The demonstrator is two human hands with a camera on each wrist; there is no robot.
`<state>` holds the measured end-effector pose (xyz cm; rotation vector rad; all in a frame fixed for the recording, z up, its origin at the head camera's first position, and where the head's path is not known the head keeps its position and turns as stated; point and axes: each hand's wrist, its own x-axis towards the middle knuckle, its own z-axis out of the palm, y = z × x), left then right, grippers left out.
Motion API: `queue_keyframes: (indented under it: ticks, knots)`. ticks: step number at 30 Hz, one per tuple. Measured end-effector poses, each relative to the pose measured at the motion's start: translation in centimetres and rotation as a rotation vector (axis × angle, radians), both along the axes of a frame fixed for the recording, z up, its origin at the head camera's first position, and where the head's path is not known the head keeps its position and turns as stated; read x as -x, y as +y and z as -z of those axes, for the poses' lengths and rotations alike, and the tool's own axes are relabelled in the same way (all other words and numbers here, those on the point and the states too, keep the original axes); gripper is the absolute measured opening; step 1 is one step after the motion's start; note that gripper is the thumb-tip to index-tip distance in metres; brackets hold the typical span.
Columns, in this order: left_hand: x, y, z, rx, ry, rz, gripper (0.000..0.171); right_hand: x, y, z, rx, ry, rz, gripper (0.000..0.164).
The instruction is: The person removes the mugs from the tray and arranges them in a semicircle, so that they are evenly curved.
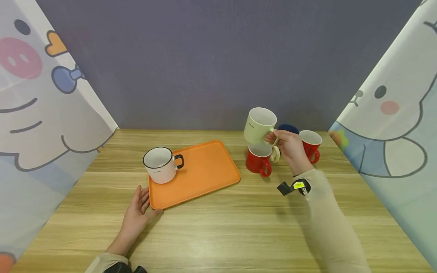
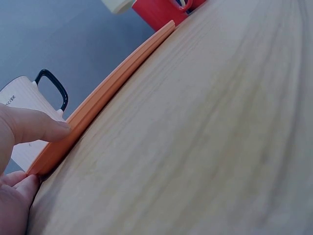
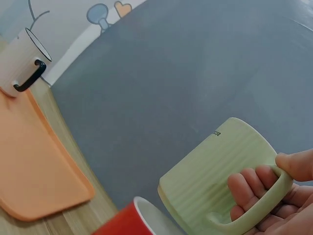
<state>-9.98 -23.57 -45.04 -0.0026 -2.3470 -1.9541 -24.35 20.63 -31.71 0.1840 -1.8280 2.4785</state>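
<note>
My right hand point(image 1: 289, 148) grips the handle of a pale green mug point(image 3: 220, 171), its fingers curled through the loop. The mug is raised upright above and behind a red mug point(image 1: 254, 162) with a white inside. An orange tray point(image 1: 205, 170) lies on the table, and my left hand point(image 1: 137, 212) touches its near left corner, thumb along the front edge and fingers at the left side. On the tray's left end stands a white mug point(image 1: 159, 167) with a black rim and black handle; its handle points right.
Another red mug point(image 1: 310, 141) stands at the back right. Beside it a dark blue mug point(image 1: 288, 128) is partly hidden by my right hand. A cream handle point(image 1: 275, 154) shows behind the nearer red mug. A grey panel point(image 1: 218, 68) closes the table's back.
</note>
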Motion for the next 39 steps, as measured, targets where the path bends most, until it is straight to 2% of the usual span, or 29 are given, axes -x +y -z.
queue_keyframes:
  ticks: [8, 21, 29, 33, 39]
  knots:
    - [-0.1, 0.0, 0.1, -0.010, 0.002, 0.000, 0.112, -0.6, 2.3, 0.1, 0.025, 0.017, 0.017, 0.042]
    - [0.0, 0.0, 0.3, -0.020, -0.023, 0.003, 0.113, -1.4, 6.2, 0.1, 0.087, 0.084, -0.017, 0.044]
    - [0.2, 0.1, 0.4, -0.016, -0.001, 0.002, 0.112, -2.2, 8.3, -0.1, 0.249, 0.104, 0.025, 0.035]
    - [0.2, 0.2, 0.4, -0.016, -0.001, 0.005, 0.112, -2.5, 9.5, -0.1, 0.273, 0.140, 0.018, 0.036]
    - [0.2, 0.1, 0.4, -0.015, -0.016, 0.011, 0.113, -3.0, 11.3, 0.2, 0.297, 0.137, 0.006, 0.026]
